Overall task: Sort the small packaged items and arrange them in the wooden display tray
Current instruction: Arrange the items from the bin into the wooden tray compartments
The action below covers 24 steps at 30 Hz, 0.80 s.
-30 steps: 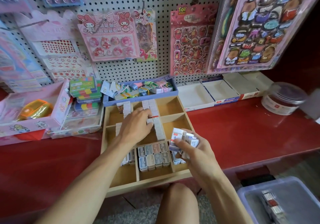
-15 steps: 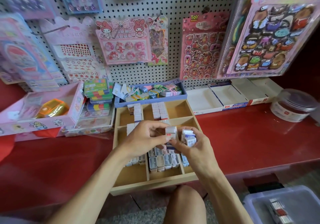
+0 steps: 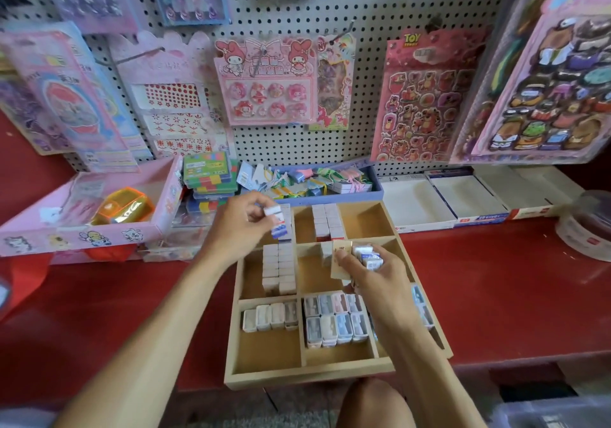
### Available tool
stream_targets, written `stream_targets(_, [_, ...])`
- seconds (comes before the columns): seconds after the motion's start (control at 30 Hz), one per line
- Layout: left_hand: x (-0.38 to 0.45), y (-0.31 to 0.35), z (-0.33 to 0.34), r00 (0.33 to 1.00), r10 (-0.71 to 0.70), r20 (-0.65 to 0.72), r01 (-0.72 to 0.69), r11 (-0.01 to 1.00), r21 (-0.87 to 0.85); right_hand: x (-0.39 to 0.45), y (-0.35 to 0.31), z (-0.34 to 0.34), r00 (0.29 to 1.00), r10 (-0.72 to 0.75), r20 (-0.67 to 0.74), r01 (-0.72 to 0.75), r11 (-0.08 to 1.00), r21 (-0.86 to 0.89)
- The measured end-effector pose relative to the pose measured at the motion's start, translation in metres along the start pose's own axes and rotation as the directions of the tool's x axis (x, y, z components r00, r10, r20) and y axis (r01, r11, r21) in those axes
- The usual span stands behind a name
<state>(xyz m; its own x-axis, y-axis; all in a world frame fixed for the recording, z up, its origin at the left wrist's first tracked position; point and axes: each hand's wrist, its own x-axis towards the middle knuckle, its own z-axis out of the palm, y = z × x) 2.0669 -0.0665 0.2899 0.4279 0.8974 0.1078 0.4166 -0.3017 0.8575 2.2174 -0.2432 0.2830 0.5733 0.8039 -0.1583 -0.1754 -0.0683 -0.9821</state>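
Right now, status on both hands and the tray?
Left hand pinches one small white packet over wooden compartment tray, back-left. Right hand grips packet bunch. Nothing blocking.

tray (image 3: 231, 328) tan wood | shelf (image 3: 496, 295) red | pegboard (image 3: 363, 4) white, dotted

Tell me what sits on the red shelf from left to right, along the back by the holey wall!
Pink box → stack of colourful block cases → blue tray of small things → white empty boxes → clear round tub.

A stationery shop: sticker packs (image 3: 421, 103) hang on a pegboard (image 3: 363, 4).
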Motion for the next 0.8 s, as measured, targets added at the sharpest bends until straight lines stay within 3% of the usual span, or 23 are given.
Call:
stream_targets(0.1, [0.027,-0.025,-0.003,0.994,-0.034,-0.106,0.044,0.995,0.093,0.007,0.001,0.006,1.0,0.008,-0.007,-0.008,1.0,-0.016])
stream_targets(0.37, [0.063,-0.038,0.013,0.996,-0.001,-0.089,0.041,0.894,0.447,0.026,0.009,0.012,0.998,0.05,-0.03,-0.052,0.997,-0.063])
stream_targets(0.5, [0.07,-0.043,0.021,1.0,0.0,-0.017,0.008,0.884,0.468,0.031,0.011,0.012,0.998,0.058,-0.039,-0.061,0.995,-0.075])
stream_targets(0.67, [0.068,-0.049,0.028,0.998,0.055,-0.028,-0.034,0.874,0.485,0.032,0.014,0.013,0.998,0.061,-0.029,-0.064,0.993,-0.095])
stream_targets(0.8, [0.065,-0.048,0.023,1.0,0.021,-0.007,-0.015,0.883,0.47,0.025,0.013,0.013,0.999,0.051,-0.014,-0.052,0.995,-0.083])
